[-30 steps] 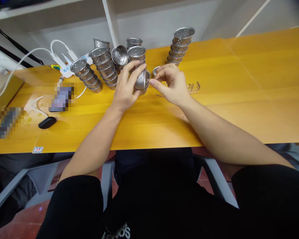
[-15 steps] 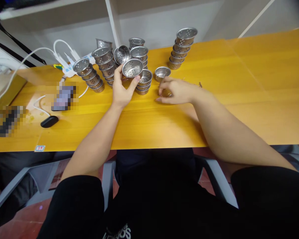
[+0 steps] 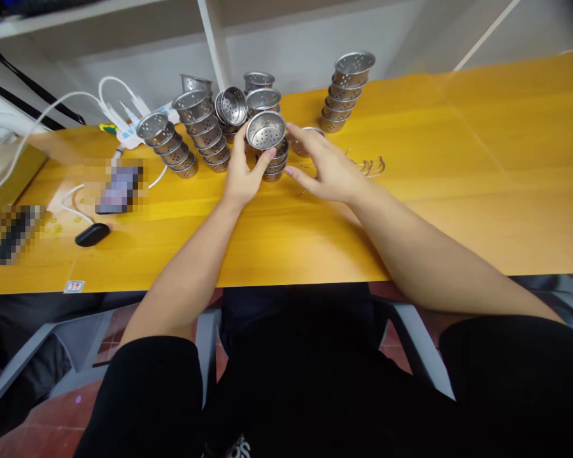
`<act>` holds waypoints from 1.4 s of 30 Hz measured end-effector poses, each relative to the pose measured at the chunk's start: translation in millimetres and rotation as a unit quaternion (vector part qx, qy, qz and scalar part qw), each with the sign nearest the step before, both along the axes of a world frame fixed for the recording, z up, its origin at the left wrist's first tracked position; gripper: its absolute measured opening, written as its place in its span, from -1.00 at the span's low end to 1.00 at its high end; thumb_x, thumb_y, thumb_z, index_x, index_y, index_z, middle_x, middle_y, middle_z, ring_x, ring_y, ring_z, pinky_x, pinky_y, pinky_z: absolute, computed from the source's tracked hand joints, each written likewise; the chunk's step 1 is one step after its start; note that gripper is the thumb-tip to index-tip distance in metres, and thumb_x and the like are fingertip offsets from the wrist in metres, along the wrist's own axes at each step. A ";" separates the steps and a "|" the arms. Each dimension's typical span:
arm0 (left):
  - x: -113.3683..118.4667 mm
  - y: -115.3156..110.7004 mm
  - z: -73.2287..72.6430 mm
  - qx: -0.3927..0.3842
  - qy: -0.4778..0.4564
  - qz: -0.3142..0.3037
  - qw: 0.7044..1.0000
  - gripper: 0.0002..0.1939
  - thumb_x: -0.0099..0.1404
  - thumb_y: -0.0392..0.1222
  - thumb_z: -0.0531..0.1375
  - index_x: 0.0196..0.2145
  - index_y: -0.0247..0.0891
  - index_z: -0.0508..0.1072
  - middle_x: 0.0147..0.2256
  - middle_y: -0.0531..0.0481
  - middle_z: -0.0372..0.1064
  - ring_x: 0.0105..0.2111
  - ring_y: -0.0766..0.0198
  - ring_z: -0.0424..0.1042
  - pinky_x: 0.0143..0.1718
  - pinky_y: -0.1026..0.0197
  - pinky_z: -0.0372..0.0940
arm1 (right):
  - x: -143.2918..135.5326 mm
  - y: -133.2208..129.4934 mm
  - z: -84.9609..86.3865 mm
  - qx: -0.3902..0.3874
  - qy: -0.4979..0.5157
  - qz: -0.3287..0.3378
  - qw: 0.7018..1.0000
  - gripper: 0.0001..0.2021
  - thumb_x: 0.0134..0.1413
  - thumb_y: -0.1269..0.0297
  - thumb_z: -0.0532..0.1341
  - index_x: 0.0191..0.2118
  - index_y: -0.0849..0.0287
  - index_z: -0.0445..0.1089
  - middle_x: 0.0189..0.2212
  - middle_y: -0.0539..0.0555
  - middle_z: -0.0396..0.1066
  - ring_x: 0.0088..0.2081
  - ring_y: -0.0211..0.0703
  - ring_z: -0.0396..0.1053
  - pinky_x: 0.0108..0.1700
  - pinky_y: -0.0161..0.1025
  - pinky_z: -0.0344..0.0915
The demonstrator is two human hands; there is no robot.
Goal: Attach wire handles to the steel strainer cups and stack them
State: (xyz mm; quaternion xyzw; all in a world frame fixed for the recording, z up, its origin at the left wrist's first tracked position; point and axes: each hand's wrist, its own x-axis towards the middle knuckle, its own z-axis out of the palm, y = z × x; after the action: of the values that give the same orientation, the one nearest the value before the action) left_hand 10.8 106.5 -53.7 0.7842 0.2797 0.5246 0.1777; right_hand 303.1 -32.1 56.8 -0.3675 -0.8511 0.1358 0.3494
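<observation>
A perforated metal cup [image 3: 266,131] is held between the thumb and fingers of my left hand [image 3: 245,175], its open top facing up. To its right, my right hand [image 3: 332,166] has thumb and fingers spread, fingertips close to the cup's rim, with nothing seen between them. Below the held cup stands a short stack of cups [image 3: 274,168], partly covered. Behind my right fingers is a single cup [image 3: 302,147], mostly hidden. Several thin curved wires [image 3: 375,166] lie on the table just beyond my right wrist.
More stacked cups stand at the left [image 3: 169,145], centre-left [image 3: 203,130] and back right [image 3: 342,95]. A phone [image 3: 120,189], a black oval object [image 3: 92,235] and white cables lie left on the yellow table [image 3: 286,248]. A power strip [image 3: 131,137] sits behind.
My left hand has moved slightly right with the cup. My right hand has lifted from the table beside the single cup, opened and moved left towards the held cup, uncovering the wires.
</observation>
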 end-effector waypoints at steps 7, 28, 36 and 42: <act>-0.6 -4.4 7.1 -0.016 0.016 0.015 1.000 0.07 0.64 0.79 0.29 0.77 0.14 0.30 0.67 -0.23 0.45 0.76 -0.23 0.45 0.88 -0.28 0.29 | 5.6 4.5 -2.9 0.009 0.002 -0.012 1.000 0.08 0.67 -0.65 0.15 0.95 -0.09 0.20 0.76 0.30 0.46 0.66 0.69 0.50 0.77 0.62 0.40; 7.3 -24.2 23.3 -0.076 0.004 -0.011 0.997 0.11 0.57 0.87 0.31 0.62 -0.06 0.53 0.53 -0.34 0.66 0.56 -0.22 0.71 0.72 -0.32 0.55 | -3.4 -7.7 6.6 -0.012 0.029 -0.032 0.999 -0.20 0.71 -0.46 0.25 0.76 -0.20 0.55 0.62 0.30 0.59 0.56 0.64 0.58 0.66 0.63 0.53; 7.5 -22.0 17.1 -0.087 0.018 -0.020 0.996 0.11 0.60 0.86 0.27 0.68 -0.01 0.43 0.58 -0.36 0.60 0.58 -0.22 0.69 0.72 -0.34 0.55 | -3.2 -5.8 7.3 -0.010 0.003 -0.054 0.998 -0.23 0.73 -0.41 0.22 0.77 -0.23 0.51 0.59 0.29 0.61 0.60 0.65 0.53 0.70 0.66 0.48; 0.6 -13.2 1.0 -0.085 0.020 -0.012 0.996 0.20 0.54 0.87 0.34 0.76 0.05 0.29 0.71 -0.42 0.41 0.65 -0.30 0.59 0.71 -0.38 0.53 | 30.0 27.0 -20.7 0.001 0.000 -0.157 0.988 -0.42 0.70 -0.28 0.34 0.52 -0.09 0.67 0.46 0.42 0.60 0.46 0.69 0.57 0.57 0.67 0.55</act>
State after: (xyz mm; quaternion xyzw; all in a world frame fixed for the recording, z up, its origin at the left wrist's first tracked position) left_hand 11.4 93.3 -52.7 0.7800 0.3175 0.4805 0.2447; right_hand 333.1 -5.0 36.1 -0.4964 -0.7830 0.0788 0.3665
